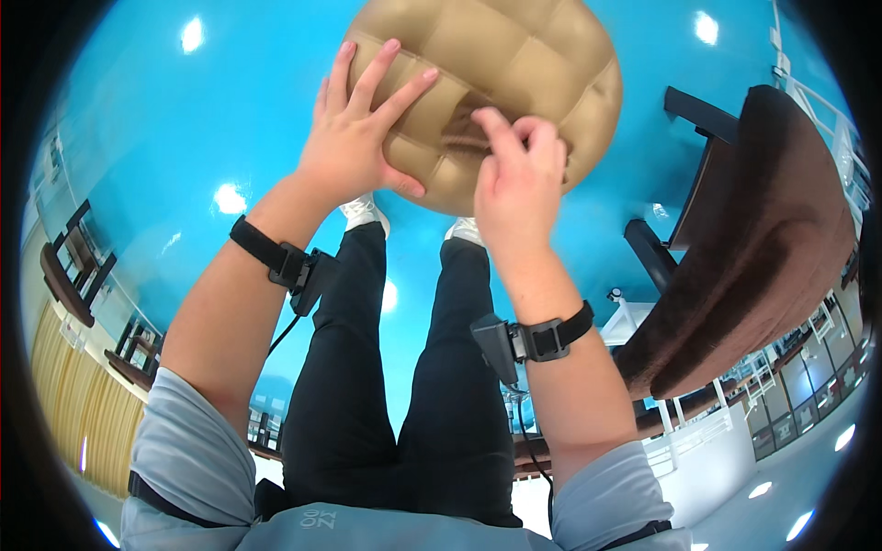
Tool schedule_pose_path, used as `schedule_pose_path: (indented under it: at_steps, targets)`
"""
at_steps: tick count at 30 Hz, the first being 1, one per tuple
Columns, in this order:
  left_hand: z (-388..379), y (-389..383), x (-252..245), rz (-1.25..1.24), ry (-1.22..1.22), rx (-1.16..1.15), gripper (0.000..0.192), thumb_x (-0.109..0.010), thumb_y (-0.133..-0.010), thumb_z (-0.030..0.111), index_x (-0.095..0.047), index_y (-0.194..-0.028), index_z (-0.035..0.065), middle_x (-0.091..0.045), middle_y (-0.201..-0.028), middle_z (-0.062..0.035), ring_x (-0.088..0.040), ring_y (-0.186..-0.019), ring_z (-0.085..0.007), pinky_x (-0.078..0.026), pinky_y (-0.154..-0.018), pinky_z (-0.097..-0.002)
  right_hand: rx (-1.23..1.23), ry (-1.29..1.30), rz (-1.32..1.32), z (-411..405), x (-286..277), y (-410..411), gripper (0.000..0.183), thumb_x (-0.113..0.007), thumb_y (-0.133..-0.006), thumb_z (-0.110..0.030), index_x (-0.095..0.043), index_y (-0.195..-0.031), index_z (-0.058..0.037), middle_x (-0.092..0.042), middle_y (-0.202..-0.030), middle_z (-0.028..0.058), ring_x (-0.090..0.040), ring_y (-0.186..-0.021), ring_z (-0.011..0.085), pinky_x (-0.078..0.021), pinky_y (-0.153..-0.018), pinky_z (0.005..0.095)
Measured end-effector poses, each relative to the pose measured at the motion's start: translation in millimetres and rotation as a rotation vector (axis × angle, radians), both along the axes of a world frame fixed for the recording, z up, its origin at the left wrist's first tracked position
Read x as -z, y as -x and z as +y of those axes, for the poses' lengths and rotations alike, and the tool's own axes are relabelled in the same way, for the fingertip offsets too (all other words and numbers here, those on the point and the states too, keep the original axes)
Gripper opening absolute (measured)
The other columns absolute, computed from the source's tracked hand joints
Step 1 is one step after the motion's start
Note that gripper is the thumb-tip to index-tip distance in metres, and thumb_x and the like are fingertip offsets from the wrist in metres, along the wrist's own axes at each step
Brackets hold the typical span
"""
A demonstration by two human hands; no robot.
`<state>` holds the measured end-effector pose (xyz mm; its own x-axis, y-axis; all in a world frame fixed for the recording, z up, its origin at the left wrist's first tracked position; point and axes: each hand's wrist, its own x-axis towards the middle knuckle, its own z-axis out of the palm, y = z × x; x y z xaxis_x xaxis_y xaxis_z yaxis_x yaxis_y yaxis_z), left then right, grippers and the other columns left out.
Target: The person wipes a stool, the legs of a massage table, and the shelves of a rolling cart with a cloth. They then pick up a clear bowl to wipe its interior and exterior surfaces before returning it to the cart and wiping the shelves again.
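A round tan stool seat (503, 41) with a padded, tufted, leather-like cover is before me, at the top of the view. My left hand (355, 131) lies on its left part with the fingers spread and nothing in them. Over the near right part is my right hand (520, 165), its index finger extended and the other fingers curled. Beside that fingertip shows a dark brown patch (465, 127) on the seat; blur hides whether it is shadow, a mark or a separate thing. Whether the curled fingers hold something is hidden.
On the right stands a brown plush salon-type chair (744, 248) with dark armrests (651, 255). My white shoes (364, 210) are on the glossy blue floor (207, 124), close to the seat. Further chairs (69, 268) line the left. Black wrist straps (551, 337) carry small devices with cables.
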<state>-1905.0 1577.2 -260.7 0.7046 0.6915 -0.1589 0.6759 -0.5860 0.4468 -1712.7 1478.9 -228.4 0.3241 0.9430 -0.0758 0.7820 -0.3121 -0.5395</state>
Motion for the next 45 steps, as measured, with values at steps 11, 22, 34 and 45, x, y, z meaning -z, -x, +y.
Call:
schedule_pose_path:
  at_steps: [11, 22, 34, 45]
  targets:
    - [10.4, -14.5, -22.3, 0.069, 0.096, 0.027, 0.141, -0.099, -0.034, 0.047, -0.037, -0.159, 0.0320, -0.016, -0.171, -0.0118, -0.009, -0.153, -0.0530, -0.032, -0.120, -0.0632, 0.262, 0.111, 0.750, -59.8, -36.7, -34.7, 0.039, -0.050, -0.084, 0.008, -0.079, -0.104, -0.0086, -0.055, -0.102, 0.0098, -0.059, -0.095, 0.0239, -0.0514, -0.084, 0.0328]
    - [17.8, -57.2, -56.8, 0.086, 0.150, 0.038, 0.136, -0.100, -0.041, 0.026, -0.034, -0.160, 0.0377, -0.014, -0.171, -0.0079, -0.011, -0.155, -0.0483, -0.039, -0.118, -0.0577, 0.713, 0.175, 1.131, -138.4, -80.4, -70.4, 0.046, -0.041, -0.088, 0.006, -0.075, -0.118, -0.0044, -0.056, -0.114, 0.0074, -0.060, -0.106, 0.0200, -0.0501, -0.097, 0.0294]
    - [-54.5, -123.6, -82.9, 0.254, 0.109, 0.300, 0.140, -0.101, -0.043, 0.036, -0.029, -0.163, 0.0313, -0.010, -0.173, -0.0117, -0.005, -0.157, -0.0477, -0.037, -0.117, -0.0585, 0.996, -0.035, 1.171, -215.0, -110.4, -21.5, 0.049, -0.048, -0.086, 0.008, -0.072, -0.127, -0.0071, -0.057, -0.123, 0.0098, -0.059, -0.115, 0.0224, -0.0485, -0.102, 0.0303]
    - [-143.3, -248.9, -122.2, 0.455, 0.148, 0.496, 0.123, -0.096, -0.061, 0.041, -0.026, -0.163, 0.0362, -0.007, -0.174, -0.0053, -0.008, -0.157, -0.0431, -0.039, -0.114, -0.0580, 1.176, -0.309, 1.031, -249.5, -106.1, -37.3, 0.048, -0.053, -0.090, 0.007, -0.068, -0.133, -0.0056, -0.061, -0.121, 0.0081, -0.061, -0.109, 0.0168, -0.0497, -0.096, 0.0290]
